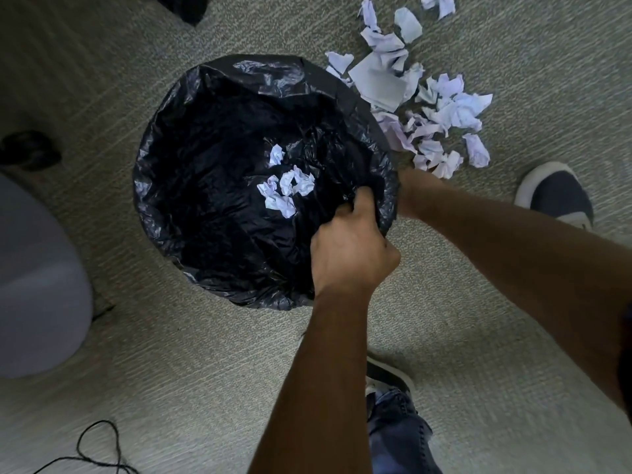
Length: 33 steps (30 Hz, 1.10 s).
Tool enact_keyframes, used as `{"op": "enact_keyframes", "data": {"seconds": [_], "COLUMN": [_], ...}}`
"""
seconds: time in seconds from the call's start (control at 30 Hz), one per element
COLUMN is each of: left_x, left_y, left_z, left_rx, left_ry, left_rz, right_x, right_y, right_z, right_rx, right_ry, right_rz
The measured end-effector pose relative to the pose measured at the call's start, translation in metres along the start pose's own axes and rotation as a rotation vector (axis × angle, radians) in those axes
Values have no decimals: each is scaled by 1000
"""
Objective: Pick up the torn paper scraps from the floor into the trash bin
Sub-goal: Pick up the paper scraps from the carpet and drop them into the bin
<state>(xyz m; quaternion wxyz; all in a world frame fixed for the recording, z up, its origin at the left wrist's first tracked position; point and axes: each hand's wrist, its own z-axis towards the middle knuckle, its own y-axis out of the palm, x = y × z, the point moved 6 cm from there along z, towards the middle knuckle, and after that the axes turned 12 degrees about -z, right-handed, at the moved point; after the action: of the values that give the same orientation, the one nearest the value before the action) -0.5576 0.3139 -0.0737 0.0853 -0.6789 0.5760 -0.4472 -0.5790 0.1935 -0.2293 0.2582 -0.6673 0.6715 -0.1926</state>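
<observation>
Carpet floor point(205, 371) under bin point(212, 268), paper scraps point(444, 111), cord point(95, 449)

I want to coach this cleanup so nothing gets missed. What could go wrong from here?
1. The left hand pinches the bin liner at the rim; a tug could pull it loose or tip the trash bin.
2. The right hand is half hidden behind the rim, so a blind grab at the scrap pile may leave pieces behind.
3. The shoe stands close to the pile and could trample or scatter scraps.

R hand point(410, 189) mostly hidden behind bin liner point(388, 186) (grip unclear).
</observation>
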Motion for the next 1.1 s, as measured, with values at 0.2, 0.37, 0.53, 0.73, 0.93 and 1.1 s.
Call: {"op": "enact_keyframes", "data": {"seconds": [0.2,0.37,0.53,0.73,0.93,1.1], "left_x": [1,-1,2,7,-6,-4], "left_y": [-5,-10,-7,-14,-18,-14], "left_z": [1,2,1,-6,0,1], "left_rx": [-28,-25,-5,146,11,2], "left_ry": [-28,-33,-43,-63,-88,-61], "left_rz": [16,20,20,81,13,24], "right_x": [24,36,11,-76,-47,27], "right_y": [-13,-45,-127,-175,-186,-139], "right_z": [-40,-89,-136,-134,-118,-93], "right_rx": [447,816,1145,990,1122,1043], "right_ry": [365,635,359,-349,-296,165], "right_rz": [616,1092,1110,486,416,741]}}
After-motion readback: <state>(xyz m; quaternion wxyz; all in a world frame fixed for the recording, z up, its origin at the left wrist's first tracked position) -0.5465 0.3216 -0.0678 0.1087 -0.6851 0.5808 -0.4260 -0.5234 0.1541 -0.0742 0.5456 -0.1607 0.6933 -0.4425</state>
